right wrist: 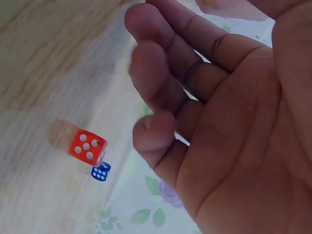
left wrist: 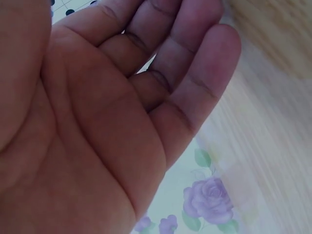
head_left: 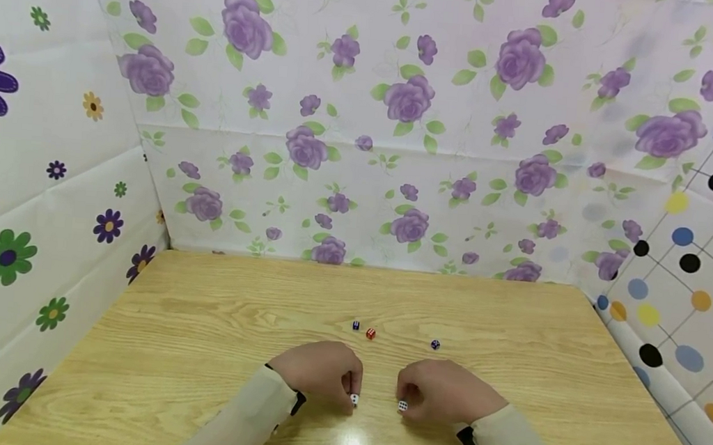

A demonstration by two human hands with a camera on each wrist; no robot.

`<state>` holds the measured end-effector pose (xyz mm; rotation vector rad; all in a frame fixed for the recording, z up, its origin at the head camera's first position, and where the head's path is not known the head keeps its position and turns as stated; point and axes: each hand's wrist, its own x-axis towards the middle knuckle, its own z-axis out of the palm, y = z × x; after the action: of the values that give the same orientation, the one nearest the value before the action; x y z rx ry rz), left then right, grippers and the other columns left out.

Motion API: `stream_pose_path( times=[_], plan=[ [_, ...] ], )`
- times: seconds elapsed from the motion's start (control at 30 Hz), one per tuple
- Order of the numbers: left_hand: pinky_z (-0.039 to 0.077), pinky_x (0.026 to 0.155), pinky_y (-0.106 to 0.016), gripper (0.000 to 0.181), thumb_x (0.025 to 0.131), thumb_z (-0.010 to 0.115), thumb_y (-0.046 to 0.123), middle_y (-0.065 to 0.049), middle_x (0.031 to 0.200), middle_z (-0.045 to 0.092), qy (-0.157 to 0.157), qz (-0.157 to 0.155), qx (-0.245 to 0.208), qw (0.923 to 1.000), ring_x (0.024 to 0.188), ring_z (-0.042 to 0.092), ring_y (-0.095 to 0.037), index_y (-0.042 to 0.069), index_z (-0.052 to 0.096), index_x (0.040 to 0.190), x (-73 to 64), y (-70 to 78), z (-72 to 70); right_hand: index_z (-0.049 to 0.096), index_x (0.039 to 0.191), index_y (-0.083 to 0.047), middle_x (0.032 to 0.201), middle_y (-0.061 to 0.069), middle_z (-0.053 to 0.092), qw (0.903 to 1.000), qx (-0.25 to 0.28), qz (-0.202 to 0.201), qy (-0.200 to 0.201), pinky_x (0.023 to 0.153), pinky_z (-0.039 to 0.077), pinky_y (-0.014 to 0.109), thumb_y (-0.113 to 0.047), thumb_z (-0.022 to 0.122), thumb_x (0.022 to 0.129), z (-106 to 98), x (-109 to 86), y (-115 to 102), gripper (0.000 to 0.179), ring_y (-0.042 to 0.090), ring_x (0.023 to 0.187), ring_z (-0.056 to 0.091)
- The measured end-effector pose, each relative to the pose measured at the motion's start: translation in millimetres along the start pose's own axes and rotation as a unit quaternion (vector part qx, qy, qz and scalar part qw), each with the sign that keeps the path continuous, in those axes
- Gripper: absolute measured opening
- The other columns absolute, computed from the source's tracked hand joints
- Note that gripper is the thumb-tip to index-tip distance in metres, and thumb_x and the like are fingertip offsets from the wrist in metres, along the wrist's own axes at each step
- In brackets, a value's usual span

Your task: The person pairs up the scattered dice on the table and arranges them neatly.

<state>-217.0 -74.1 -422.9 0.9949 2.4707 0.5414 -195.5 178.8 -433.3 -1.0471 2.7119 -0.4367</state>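
Low over the front middle of the table, my left hand (head_left: 323, 375) pinches a white die (head_left: 354, 400) between thumb and finger. Facing it, my right hand (head_left: 444, 390) pinches another white die (head_left: 403, 406) the same way. A small gap separates the two hands. Just beyond them lie a blue die (head_left: 356, 325) and a red die (head_left: 371, 333) close together. Farther right is a dark blue die (head_left: 435, 344). The right wrist view shows the red die (right wrist: 87, 147) beside a blue die (right wrist: 101, 171). Neither wrist view shows the white dice.
The wooden table (head_left: 217, 309) reaches back to a curtain (head_left: 358, 202) with purple roses. A flowered sheet (head_left: 48, 226) hangs on the left, and a dotted sheet (head_left: 691, 277) on the right. Light glares on the table's front edge.
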Motion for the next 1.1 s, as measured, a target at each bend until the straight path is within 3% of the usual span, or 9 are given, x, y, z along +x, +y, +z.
stream_pose_path(
  times=[0.2,0.47,0.73,1.1],
  plan=[
    [0.048,0.061,-0.02,0.014,0.075,0.08,0.023,0.019,0.075,0.061,0.007,0.003,0.006,1.0,0.065,0.057,0.001,0.028,0.068,0.079,-2.4,-0.7,-1.8,0.063,0.078,-0.028,0.074,-0.018,0.054,0.9999,0.009,0.0,-0.014,0.061,0.041,0.021,-0.022,0.074,0.078,-0.2,0.5,-1.3,0.012,0.0,0.064,0.046],
    [0.047,0.057,-0.021,0.014,0.074,0.078,0.022,0.017,0.07,0.061,-0.008,0.008,0.005,0.9999,0.061,0.056,0.0,0.028,0.065,0.074,-0.3,9.9,5.0,0.061,0.075,-0.028,0.071,-0.017,0.052,0.9995,0.017,-0.009,-0.024,0.06,0.04,0.02,-0.017,0.072,0.077,2.3,-0.5,-3.6,0.016,-0.001,0.063,0.044],
    [0.046,0.058,-0.018,0.014,0.074,0.078,0.023,0.019,0.069,0.059,-0.011,0.022,0.032,0.9992,0.062,0.054,0.003,0.027,0.065,0.072,0.6,15.7,10.7,0.064,0.079,-0.028,0.075,-0.018,0.056,0.9978,0.04,-0.04,-0.034,0.061,0.043,0.018,-0.017,0.071,0.079,6.4,1.4,-8.9,0.013,-0.002,0.065,0.047],
    [0.047,0.061,-0.02,0.011,0.077,0.076,0.023,0.018,0.072,0.062,-0.013,0.027,-0.004,0.9995,0.064,0.057,0.001,0.028,0.067,0.076,-0.9,15.1,0.9,0.064,0.082,-0.028,0.08,-0.018,0.058,0.9983,0.045,-0.027,-0.023,0.063,0.044,0.02,-0.013,0.068,0.079,1.2,0.6,-3.6,0.016,0.0,0.067,0.049]
  ],
)
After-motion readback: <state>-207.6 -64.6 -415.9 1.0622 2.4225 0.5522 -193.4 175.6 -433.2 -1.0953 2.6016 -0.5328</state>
